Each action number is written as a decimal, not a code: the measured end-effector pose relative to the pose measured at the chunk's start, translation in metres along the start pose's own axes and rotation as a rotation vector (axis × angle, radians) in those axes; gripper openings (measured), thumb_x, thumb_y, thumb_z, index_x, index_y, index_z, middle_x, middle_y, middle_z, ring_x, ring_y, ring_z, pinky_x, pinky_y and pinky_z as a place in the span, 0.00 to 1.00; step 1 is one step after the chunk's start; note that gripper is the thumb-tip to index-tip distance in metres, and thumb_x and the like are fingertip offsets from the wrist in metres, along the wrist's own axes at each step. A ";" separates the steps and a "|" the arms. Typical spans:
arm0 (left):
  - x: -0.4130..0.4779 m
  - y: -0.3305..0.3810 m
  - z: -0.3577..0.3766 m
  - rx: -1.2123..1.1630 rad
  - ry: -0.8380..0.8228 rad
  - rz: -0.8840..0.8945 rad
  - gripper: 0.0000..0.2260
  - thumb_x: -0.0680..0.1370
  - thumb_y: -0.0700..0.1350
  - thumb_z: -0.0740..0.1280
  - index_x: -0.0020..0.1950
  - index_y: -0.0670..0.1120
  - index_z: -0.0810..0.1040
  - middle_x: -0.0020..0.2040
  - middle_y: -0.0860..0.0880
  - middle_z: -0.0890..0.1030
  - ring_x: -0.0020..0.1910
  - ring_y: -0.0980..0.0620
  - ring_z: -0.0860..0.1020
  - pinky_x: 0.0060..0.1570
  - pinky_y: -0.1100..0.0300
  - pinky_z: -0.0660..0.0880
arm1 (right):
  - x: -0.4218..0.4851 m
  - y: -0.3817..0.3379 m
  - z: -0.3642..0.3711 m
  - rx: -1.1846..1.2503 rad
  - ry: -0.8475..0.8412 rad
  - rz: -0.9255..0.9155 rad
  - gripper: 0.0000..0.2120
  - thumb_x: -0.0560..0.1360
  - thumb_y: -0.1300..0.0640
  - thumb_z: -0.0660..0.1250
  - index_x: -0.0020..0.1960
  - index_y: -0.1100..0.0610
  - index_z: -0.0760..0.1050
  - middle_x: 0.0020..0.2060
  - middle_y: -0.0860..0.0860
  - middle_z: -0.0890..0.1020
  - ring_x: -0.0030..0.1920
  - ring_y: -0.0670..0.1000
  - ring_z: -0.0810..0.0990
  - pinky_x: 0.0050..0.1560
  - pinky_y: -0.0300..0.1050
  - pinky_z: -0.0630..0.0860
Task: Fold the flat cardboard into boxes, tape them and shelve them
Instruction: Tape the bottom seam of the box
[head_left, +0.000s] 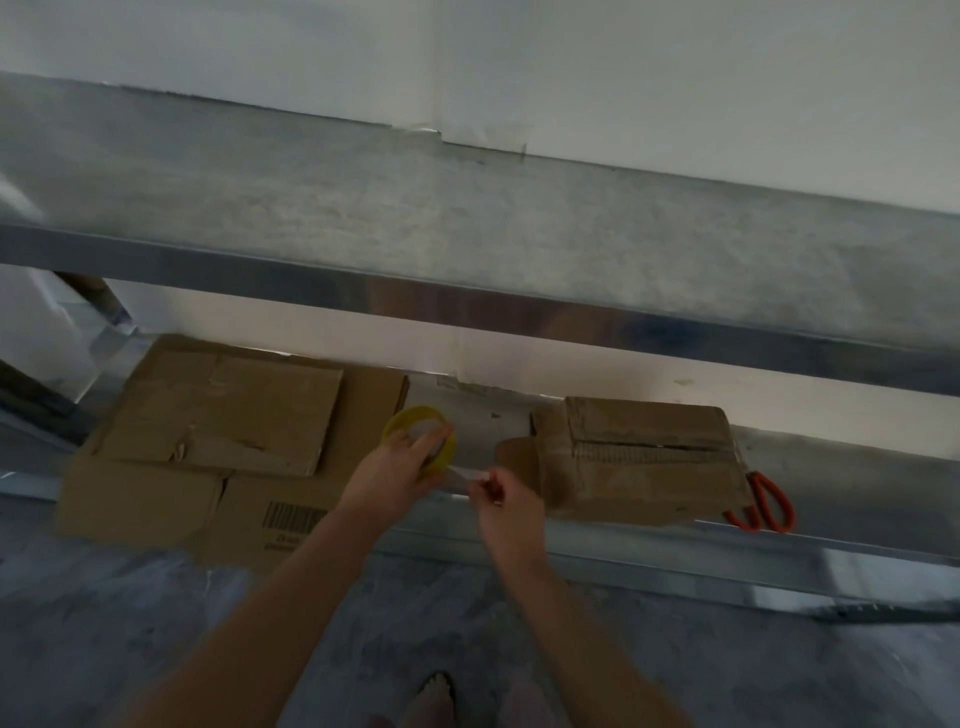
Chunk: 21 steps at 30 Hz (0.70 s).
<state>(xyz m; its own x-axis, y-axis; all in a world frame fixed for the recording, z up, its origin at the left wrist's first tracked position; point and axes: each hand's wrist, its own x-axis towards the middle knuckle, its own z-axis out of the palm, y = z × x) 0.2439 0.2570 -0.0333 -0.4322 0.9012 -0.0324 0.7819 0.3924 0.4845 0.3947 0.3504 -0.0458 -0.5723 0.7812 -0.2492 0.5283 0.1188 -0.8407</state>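
My left hand grips a yellow roll of clear tape above the lower shelf. Just to its right, my right hand pinches the free end of the tape strip, pulled a short way off the roll. A folded brown cardboard box stands on the lower shelf right of my hands, its top flaps closed with a slit along the seam. Flat cardboard sheets lie stacked on the same shelf at the left; the bottom one carries a barcode.
Orange-handled scissors lie on the lower shelf by the box's right end. A bare metal upper shelf juts out above, against a white wall. Grey floor lies below, with my foot near the bottom edge.
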 end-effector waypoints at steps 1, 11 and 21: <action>0.004 -0.002 0.005 0.038 -0.013 0.020 0.29 0.76 0.49 0.69 0.75 0.52 0.63 0.50 0.47 0.80 0.53 0.45 0.75 0.44 0.51 0.76 | 0.004 0.002 0.003 0.029 0.018 0.067 0.05 0.76 0.54 0.70 0.42 0.50 0.77 0.36 0.41 0.78 0.38 0.41 0.77 0.39 0.33 0.69; 0.027 -0.029 0.044 0.094 -0.169 -0.050 0.26 0.77 0.44 0.69 0.74 0.48 0.67 0.67 0.44 0.69 0.64 0.43 0.69 0.60 0.52 0.71 | 0.025 0.020 0.051 0.165 0.134 0.481 0.05 0.76 0.56 0.68 0.41 0.53 0.76 0.40 0.51 0.82 0.44 0.54 0.83 0.50 0.53 0.81; 0.021 -0.037 0.045 0.323 -0.178 -0.006 0.33 0.76 0.55 0.68 0.77 0.58 0.57 0.76 0.48 0.57 0.75 0.41 0.54 0.71 0.46 0.60 | 0.036 0.021 0.059 -0.065 0.199 0.492 0.08 0.78 0.53 0.65 0.47 0.55 0.68 0.34 0.47 0.74 0.33 0.48 0.71 0.35 0.41 0.67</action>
<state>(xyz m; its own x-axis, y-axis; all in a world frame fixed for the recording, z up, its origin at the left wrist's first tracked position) 0.2260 0.2695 -0.0909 -0.3745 0.9055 -0.1996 0.8934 0.4100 0.1838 0.3483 0.3448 -0.1003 -0.1204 0.8546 -0.5052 0.7453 -0.2584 -0.6146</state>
